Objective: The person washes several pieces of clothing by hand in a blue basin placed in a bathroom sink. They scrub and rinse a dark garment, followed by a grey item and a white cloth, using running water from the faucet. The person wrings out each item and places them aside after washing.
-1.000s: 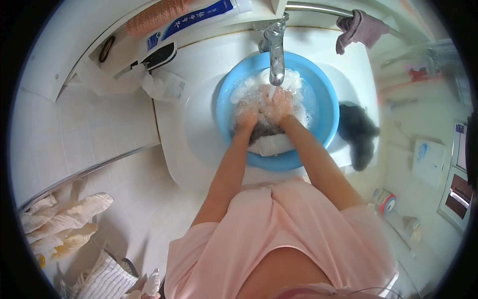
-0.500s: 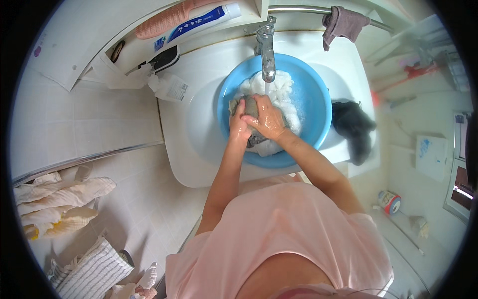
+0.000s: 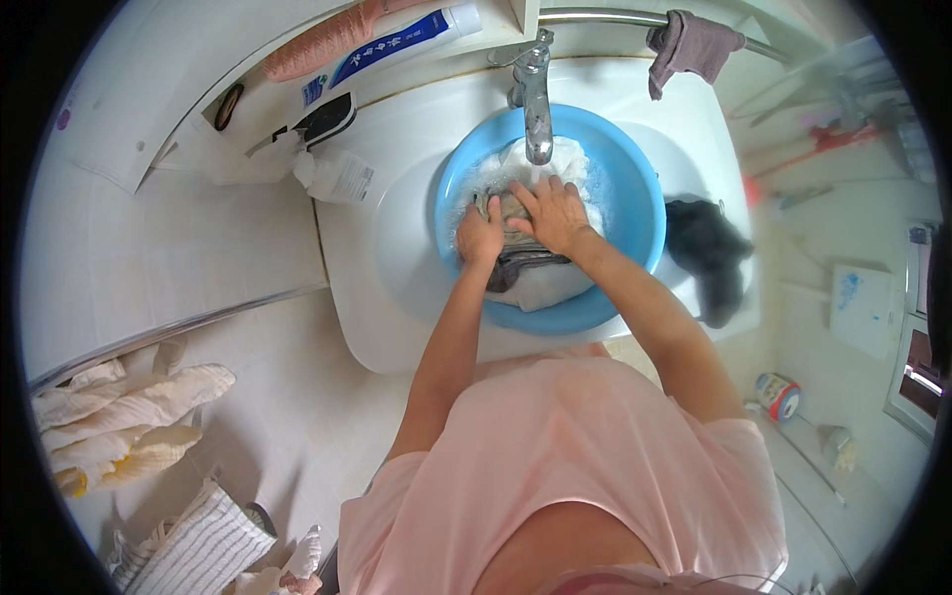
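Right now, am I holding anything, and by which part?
Your left hand seems to hold the grey cloth by its left edge; whether your right hand grips is unclear.

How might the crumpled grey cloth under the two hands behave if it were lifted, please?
The grey cloth would probably droop, lying in soft folds. It may feel heavy for its size, looking soaked, and perhaps slippery, given the foam in the round blue plastic basin.

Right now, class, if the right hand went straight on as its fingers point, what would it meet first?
The right hand would likely meet the running water under the tap, then white cloth; depth is unclear.
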Available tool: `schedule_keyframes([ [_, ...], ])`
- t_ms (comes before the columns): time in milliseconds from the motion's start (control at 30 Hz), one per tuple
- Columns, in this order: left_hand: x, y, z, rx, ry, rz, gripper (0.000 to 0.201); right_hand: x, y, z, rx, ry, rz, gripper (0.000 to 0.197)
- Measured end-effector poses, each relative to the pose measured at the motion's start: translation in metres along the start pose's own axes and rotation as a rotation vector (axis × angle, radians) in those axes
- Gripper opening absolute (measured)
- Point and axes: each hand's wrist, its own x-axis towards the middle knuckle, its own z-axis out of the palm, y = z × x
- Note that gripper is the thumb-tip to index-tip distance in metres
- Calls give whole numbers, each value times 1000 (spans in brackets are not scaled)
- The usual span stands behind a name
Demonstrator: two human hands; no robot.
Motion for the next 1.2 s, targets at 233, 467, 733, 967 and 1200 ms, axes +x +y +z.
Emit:
schedule_keyframes([
  [233,9,1,27,353,-97,86,41,2,13,68,-83,-277,95,62],
  [467,18,-21,39,456,-106,188,48,17,22,80,-96,-181,98,54],
  [733,-5,-3,-10,-1053,-380,-177,53,6,34,37,703,164,-9,68],
  [967,-23,28,-26,-1400,-273,-252,38,-19,-40,5,686,336,201,74],
  [1200,-31,54,-29,-761,-158,-331,34,1,-24,1,369,146,204,35],
])
